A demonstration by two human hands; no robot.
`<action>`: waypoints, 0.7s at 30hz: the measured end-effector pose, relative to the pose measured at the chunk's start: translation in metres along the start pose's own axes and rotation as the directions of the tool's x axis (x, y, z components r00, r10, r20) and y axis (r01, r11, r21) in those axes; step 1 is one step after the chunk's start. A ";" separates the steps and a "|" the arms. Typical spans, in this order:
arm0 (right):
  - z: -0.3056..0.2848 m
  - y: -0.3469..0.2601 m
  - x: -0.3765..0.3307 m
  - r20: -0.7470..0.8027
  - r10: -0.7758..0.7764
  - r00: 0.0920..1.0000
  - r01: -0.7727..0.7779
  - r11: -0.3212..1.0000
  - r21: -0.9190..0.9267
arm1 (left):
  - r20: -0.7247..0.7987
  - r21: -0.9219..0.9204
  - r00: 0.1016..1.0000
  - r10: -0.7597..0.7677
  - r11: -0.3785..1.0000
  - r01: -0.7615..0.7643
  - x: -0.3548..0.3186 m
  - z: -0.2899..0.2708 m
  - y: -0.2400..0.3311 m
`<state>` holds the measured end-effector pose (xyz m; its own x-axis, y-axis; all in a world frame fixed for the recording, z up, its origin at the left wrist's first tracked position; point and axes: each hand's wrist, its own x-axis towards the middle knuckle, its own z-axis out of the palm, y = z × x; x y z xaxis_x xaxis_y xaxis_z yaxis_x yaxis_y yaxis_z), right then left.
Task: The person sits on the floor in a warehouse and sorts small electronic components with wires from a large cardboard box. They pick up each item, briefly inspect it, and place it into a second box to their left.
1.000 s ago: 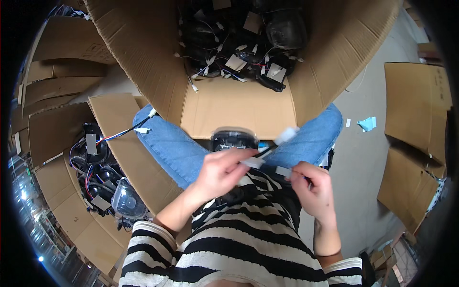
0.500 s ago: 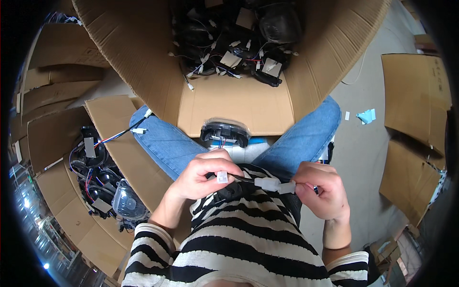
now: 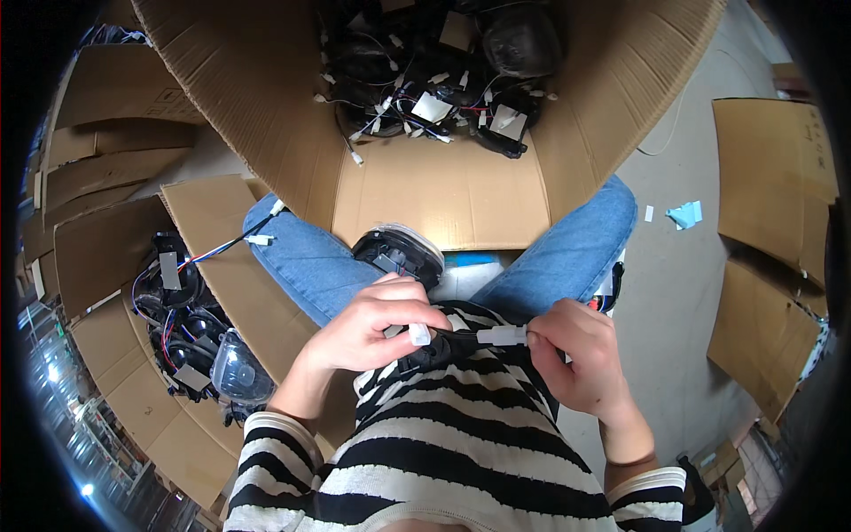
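Note:
My left hand [image 3: 388, 324] is closed on a dark cable, and a small white plug [image 3: 419, 334] pokes out beside its thumb. To the right, a white connector [image 3: 503, 335] on that cable is pinched at its far end by my right hand [image 3: 576, 350]. Its two halves lie in one straight line; whether they are fully seated I cannot tell. Just beyond my left hand, a black lamp unit [image 3: 399, 253] with a clear lens rests tilted against my left thigh. Another dark part [image 3: 425, 355] lies against my striped shirt, partly hidden by my left hand.
A large open carton [image 3: 443, 191] in front holds several lamp units [image 3: 443, 80] with white-plugged wires. At left, another carton [image 3: 239, 257] holds several lamps [image 3: 239, 368], with a wire over its edge. Folded cardboard [image 3: 771, 186] and a blue scrap [image 3: 684, 215] lie on the right.
My right hand has moved left and inward, and the connector halves, angled before, now line up straight. The lamp unit between my legs has shifted left and tilted.

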<state>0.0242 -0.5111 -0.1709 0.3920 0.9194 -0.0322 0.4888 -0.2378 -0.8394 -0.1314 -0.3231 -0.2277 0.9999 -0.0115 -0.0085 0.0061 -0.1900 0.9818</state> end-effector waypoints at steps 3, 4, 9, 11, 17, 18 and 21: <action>0.000 0.002 -0.001 0.058 -0.001 0.998 -0.001 0.999 0.040 | -0.018 0.023 1.000 -0.012 1.000 0.012 -0.003 0.002 0.002; 0.001 0.005 -0.001 0.079 0.009 0.997 -0.014 0.998 0.067 | -0.029 0.032 0.999 -0.019 0.999 0.020 -0.005 0.001 0.003; -0.014 0.011 -0.009 0.068 0.040 0.997 -0.050 0.989 0.138 | -0.242 0.043 0.964 -0.113 0.991 0.127 -0.040 -0.021 0.059; -0.017 0.020 -0.015 0.020 0.044 0.999 -0.047 0.987 0.155 | -0.442 0.160 0.884 -0.152 0.956 0.244 -0.082 -0.044 0.105; -0.008 0.025 -0.011 0.175 0.122 0.977 -0.153 0.973 0.174 | -0.543 0.490 0.624 -0.563 0.391 0.779 -0.185 -0.075 0.251; -0.006 0.027 -0.010 0.176 0.135 0.975 -0.166 0.970 0.176 | -0.660 0.532 0.586 -0.470 0.259 0.806 -0.199 -0.066 0.257; -0.003 0.029 -0.004 0.233 0.163 0.959 -0.209 0.959 0.191 | -0.792 0.555 0.515 -0.328 -0.035 0.831 -0.221 -0.064 0.231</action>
<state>0.0393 -0.5225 -0.1930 0.2736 0.9158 -0.2939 0.2378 -0.3605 -0.9019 -0.3499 -0.3014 0.0128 0.5227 0.8341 -0.1765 0.8240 -0.5474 -0.1464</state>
